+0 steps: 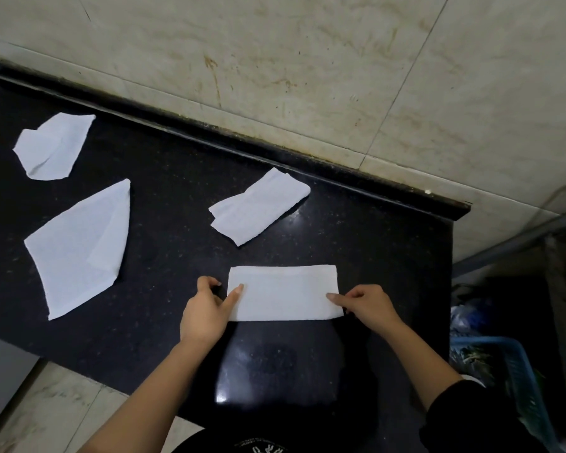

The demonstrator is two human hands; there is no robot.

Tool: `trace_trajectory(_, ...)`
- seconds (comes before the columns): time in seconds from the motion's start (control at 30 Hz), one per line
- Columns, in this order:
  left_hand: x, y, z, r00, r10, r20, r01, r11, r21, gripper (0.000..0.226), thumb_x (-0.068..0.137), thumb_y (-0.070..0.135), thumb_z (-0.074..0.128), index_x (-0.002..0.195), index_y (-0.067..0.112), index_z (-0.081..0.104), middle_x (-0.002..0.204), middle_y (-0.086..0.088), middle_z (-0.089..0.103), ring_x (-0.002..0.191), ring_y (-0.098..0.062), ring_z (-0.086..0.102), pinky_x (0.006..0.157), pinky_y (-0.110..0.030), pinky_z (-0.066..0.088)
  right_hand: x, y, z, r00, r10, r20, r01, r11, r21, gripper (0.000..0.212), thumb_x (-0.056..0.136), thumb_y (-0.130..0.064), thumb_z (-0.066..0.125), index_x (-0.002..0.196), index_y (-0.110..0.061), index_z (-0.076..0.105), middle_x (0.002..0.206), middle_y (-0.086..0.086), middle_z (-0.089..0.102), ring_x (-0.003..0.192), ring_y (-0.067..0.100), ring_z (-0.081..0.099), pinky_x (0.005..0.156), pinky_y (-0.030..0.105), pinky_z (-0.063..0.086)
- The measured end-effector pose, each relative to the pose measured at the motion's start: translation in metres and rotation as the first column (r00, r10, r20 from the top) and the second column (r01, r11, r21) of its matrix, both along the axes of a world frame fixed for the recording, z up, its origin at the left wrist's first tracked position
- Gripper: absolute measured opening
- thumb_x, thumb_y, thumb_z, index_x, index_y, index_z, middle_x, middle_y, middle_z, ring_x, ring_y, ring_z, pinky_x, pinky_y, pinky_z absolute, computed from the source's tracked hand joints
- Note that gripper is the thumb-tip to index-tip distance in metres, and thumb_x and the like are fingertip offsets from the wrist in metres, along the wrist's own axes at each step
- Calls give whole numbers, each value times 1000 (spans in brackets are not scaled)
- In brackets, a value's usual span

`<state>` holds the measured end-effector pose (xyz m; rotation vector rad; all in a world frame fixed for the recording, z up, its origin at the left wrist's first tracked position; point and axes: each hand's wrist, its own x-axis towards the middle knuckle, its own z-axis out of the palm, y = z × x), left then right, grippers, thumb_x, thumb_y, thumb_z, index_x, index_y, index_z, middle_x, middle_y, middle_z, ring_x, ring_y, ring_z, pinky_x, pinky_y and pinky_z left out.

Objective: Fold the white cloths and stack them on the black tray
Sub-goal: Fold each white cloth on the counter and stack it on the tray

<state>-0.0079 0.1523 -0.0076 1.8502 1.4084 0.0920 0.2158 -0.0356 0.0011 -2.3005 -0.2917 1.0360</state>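
A person stands at a black stone counter (164, 322), both hands on a white folded cloth (285, 294) that lies flat near the counter's front edge, right in front of them. The cloth is a neat rectangle, and its long axis runs left to right across the person's body. The left hand (206, 308) is at the cloth's left end, with one straight digit lying on top and the other fingers curled just off the edge. The right hand (368, 304) mirrors it at the right end. I cannot tell whether either hand has the edge pinched or only presses down. Farther back lies a second folded cloth (258, 207), its long axis slanting from near-left to far-right. Well to the left, an open cloth (79, 250) lies spread out, and beyond it is a rumpled cloth (54, 147). A stained tiled wall (275, 60) rises behind the counter. A blue plastic basket (517, 380) sits low on the right. The white print (262, 448) on the person's dark shirt is too small to read.
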Motion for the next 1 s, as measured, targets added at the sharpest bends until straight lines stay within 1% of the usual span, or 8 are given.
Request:
trace_trajectory(0.17,-10,-11,-7,997,-75,-3,75,997,11,56,77,47,75,116,22,44,77,2,58,75,-15,58,65,-35,50,-9,-11,-4,999,23,-31,-22,999,30,16,73,-24,84,73,-10,75,72,0,69,72,13,63,64,21,46)
trace_trajectory(0.3,-13,-11,-12,992,-120,-36,121,992,19,56,78,44,74,120,22,44,81,5,55,79,-17,57,69,-38,51,-13,-15,-5,1000,3,5,-3,1000,8,14,75,-21,82,73,-12,72,73,-1,68,68,10,60,62,20,45)
trace_trajectory(0.47,-19,-10,-16,991,-131,12,130,991,28,54,81,38,74,124,23,45,83,4,56,81,-17,58,70,-36,49,-18,-15,-8,997,-5,78,11,998,-70,22,74,-24,82,74,-8,68,74,4,67,69,14,61,62,24,46)
trace_trajectory(0.6,-28,-10,-19,972,-193,133,192,981,23,47,85,24,70,127,33,49,82,2,57,76,-12,57,66,-26,43,-19,-8,-2,994,-12,111,29,989,-147,23,79,-25,77,82,-4,68,75,6,65,71,19,61,59,26,45)
trace_trajectory(0.67,-30,-10,-21,964,-227,139,224,974,40,45,87,22,69,127,33,53,84,2,56,75,-11,56,69,-22,42,-23,-3,1,987,-50,150,69,990,-126,31,82,-35,73,85,-6,63,81,5,63,71,17,57,56,26,42)
trace_trajectory(0.77,-29,-10,-23,965,-237,114,232,971,57,43,88,22,68,128,29,56,87,4,53,74,-7,54,72,-19,40,-30,3,6,979,-75,190,96,990,-106,42,82,-46,70,85,-6,59,78,2,58,67,14,52,50,25,36)
trace_trajectory(0.9,-29,-9,-23,965,-235,114,230,972,53,43,88,22,68,129,28,57,86,5,53,75,-6,54,73,-20,39,-33,7,2,975,-53,215,87,984,-156,27,86,-33,69,89,-7,61,86,5,62,74,17,55,60,27,40)
trace_trajectory(1.0,-30,-8,-24,966,-232,114,228,973,47,43,87,21,69,129,28,57,87,4,53,76,-5,54,73,-19,39,-33,10,1,975,-153,159,173,978,-120,20,87,-22,69,75,-8,61,85,7,63,75,18,55,67,27,43)
